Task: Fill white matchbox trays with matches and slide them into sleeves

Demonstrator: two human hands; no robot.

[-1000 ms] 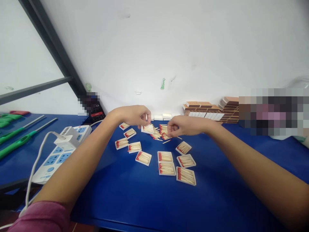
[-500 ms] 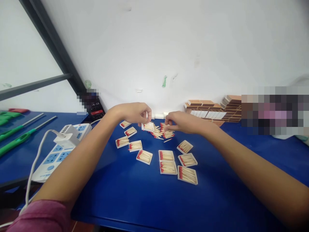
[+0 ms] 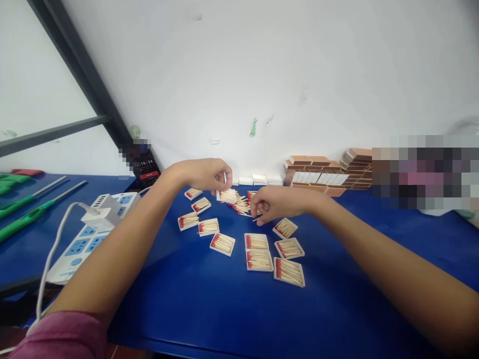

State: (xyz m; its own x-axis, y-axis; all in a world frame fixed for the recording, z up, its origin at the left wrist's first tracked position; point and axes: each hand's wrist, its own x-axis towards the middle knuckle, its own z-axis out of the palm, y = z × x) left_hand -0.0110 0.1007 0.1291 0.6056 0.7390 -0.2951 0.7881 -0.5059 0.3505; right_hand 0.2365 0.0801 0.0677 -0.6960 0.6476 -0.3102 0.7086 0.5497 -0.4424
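A loose heap of red-tipped matches (image 3: 241, 203) lies on the blue table (image 3: 209, 304) near the wall. My left hand (image 3: 204, 174) is closed on a small white tray of matches (image 3: 227, 195) at the heap's left edge. My right hand (image 3: 275, 203) rests on the heap's right side, fingers pinched on a few matches. Several open white trays filled with matches (image 3: 258, 259) lie in front of the heap, between my forearms.
A white and blue power strip (image 3: 93, 229) with a plug and cable sits at the left. Green-handled tools (image 3: 26, 209) lie further left. A small digital clock (image 3: 147, 167) stands by the wall. Stacked brown matchbox sleeves (image 3: 325, 174) line the wall at right.
My right hand lifted towards the tray at my left hand, then dropped back onto the right side of the heap. My left hand has stayed in place with its tray.
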